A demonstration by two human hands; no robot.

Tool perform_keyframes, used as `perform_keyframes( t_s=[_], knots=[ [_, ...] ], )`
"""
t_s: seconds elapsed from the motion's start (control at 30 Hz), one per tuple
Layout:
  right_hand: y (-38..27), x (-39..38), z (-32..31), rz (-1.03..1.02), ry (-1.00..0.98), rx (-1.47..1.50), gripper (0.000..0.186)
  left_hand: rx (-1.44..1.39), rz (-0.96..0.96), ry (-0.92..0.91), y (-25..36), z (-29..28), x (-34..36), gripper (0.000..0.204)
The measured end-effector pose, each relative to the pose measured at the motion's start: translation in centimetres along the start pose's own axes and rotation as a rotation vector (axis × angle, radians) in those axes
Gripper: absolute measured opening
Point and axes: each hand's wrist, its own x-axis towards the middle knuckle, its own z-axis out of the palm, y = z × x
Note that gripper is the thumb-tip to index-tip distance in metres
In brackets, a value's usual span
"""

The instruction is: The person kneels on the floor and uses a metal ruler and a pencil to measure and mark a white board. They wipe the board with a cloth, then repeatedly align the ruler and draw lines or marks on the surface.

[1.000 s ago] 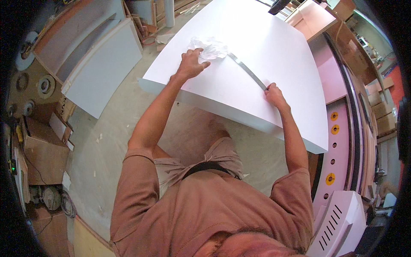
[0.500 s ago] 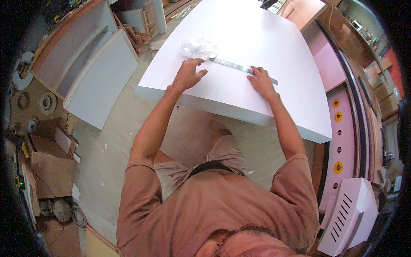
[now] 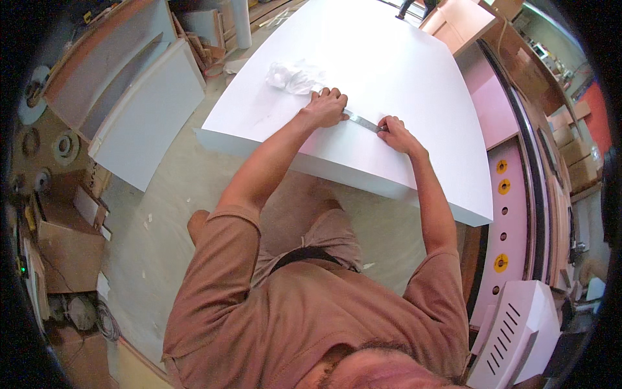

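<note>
near, lower centre of the frame: brown shirt [image 3: 304, 311]; past it, the front edge of the white panel [image 3: 414, 71]; right of centre, right hand [image 3: 403, 137] has thumb and fingers clamped on the right end of the metal ruler [image 3: 363, 121]; the ruler lies at frame centre, over the panel's near part; left hand [image 3: 326, 108] has shifted rightward from beside the crumpled white sheet [image 3: 288, 76] onto the ruler's left end, fingers curled; whether it pinches or only presses, cannot tell; hands now closer together, ruler apparently steadied at both ends; sheet lies just beyond left hand; far, top of frame, another person's legs [image 3: 418, 8]
</note>
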Motion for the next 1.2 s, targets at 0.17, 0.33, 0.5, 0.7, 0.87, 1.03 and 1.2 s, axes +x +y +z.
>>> perform_keyframes(
  t_s=[0.17,0.33,0.5,0.7,0.87,1.03,1.2],
  knots=[
    [0.0,-0.7,0.5,-0.098,0.075,-0.002,0.027,0.075,0.041,-0.126,-0.5,-0.5,0.5,0.047],
    [-0.6,-0.8,0.5,-0.079,0.075,0.061,0.029,0.008,0.044,-0.108,-0.6,-0.4,0.2,0.049],
    [-1.3,-0.2,-0.7,-0.058,-0.074,0.064,0.030,0.035,0.019,-0.160,-0.4,-0.7,-0.5,0.053],
    [-1.9,0.1,-1.5,-0.080,-0.142,0.018,0.031,0.004,-0.008,-0.169,0.4,-1.1,-1.3,0.053],
    [-2.2,-0.4,-0.8,-0.153,-0.090,-0.050,0.029,0.010,-0.016,-0.139,0.8,-0.7,-1.8,0.050],
    [-2.3,-0.7,0.2,-0.132,0.030,-0.060,0.032,0.089,0.135,-0.039,0.6,-0.4,-2.9,0.031],
    [-3.1,-0.9,-0.5,-0.161,0.283,-0.050,0.023,0.042,0.066,0.226,0.1,-1.7,-8.3,0.015]
  ],
)
